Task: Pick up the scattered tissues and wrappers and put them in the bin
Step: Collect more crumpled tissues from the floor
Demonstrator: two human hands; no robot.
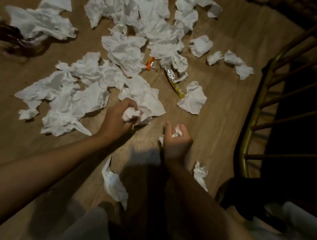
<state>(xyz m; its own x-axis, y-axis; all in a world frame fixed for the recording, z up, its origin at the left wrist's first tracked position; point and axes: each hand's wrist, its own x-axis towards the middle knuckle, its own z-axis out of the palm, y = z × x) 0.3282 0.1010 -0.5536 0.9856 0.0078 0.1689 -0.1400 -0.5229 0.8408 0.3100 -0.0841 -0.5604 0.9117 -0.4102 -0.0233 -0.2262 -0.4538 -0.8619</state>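
Several crumpled white tissues lie scattered over a brown wooden table. My left hand is closed around a balled tissue at the near edge of the pile. My right hand is curled around a small wad of tissue just to its right. An orange wrapper and a silver-and-yellow wrapper lie among the tissues in the middle. Two loose tissues, one and another, rest close to my body. No bin is visible.
A dark chair with a gold-coloured frame stands at the table's right edge. A dark blurred object sits at the far left of the table. My light trousers show at the bottom.
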